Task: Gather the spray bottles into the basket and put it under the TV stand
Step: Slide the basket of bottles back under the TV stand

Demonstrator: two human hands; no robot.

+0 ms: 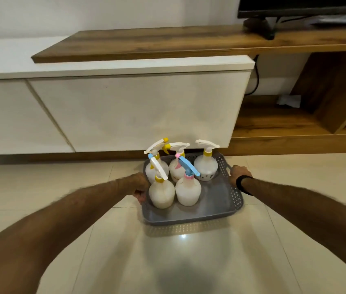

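Grey perforated plastic basket [216,200], shallow and rectangular, is seen on the pale tiled floor [189,262], close in front of the white-fronted, wood-topped TV stand [136,107]. Whether it rests on the tiles or is raised slightly cannot be told.

Contents: five translucent white plastic spray bottles [189,190], all upright, crowded into the far and left part of the basket; the near right part is bare. Trigger heads are white, one blue; collars yellow or pink.

Left hand [141,187] is clenched on the left rim. Right hand [238,172] is closed over the far right rim or handle; a dark band is worn at that wrist.

Handling, judged: thin plastic, likely to flex if lifted by one side, so a hold on both opposite rims is suited. Weight is judged modest but uneven, heavier to the left. Bottles are tall and unrestrained; tipping is likely under a jerk. A low, level slide is advised.
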